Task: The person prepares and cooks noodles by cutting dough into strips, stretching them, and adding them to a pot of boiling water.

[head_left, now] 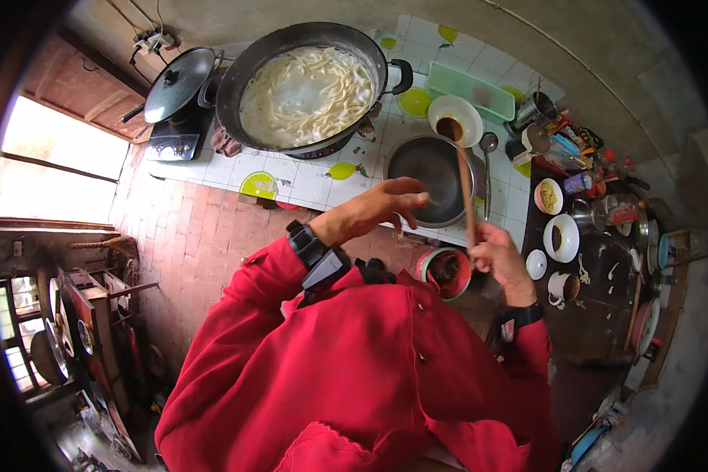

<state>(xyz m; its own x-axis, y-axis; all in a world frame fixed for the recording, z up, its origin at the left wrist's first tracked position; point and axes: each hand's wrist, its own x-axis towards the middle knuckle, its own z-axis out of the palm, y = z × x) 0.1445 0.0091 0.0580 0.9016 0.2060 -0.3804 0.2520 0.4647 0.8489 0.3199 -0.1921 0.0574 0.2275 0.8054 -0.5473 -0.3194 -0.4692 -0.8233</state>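
Observation:
My right hand (495, 258) grips the lower end of a long wooden utensil (466, 192), possibly chopsticks. Its upper end reaches past the right rim of a dark metal pot (442, 171) towards a white bowl of brown sauce (449, 126). With its fingers apart and nothing in them, my left hand (392, 203) hovers over the pot's near left rim. Behind and to the left, a large black pan (230, 112) holds pale noodles (336, 88) in foamy, cloudy liquid. A metal ladle (488, 171) lies to the right of the pot.
A glass-lidded pan (180, 82) stands on an induction cooker (174, 147) at the far left. A green plastic tray (472, 91) sits by the wall. On the dark table (596, 307) are bowls (561, 238) and a mug (560, 286). A red-rimmed bucket (445, 273) is below the counter edge.

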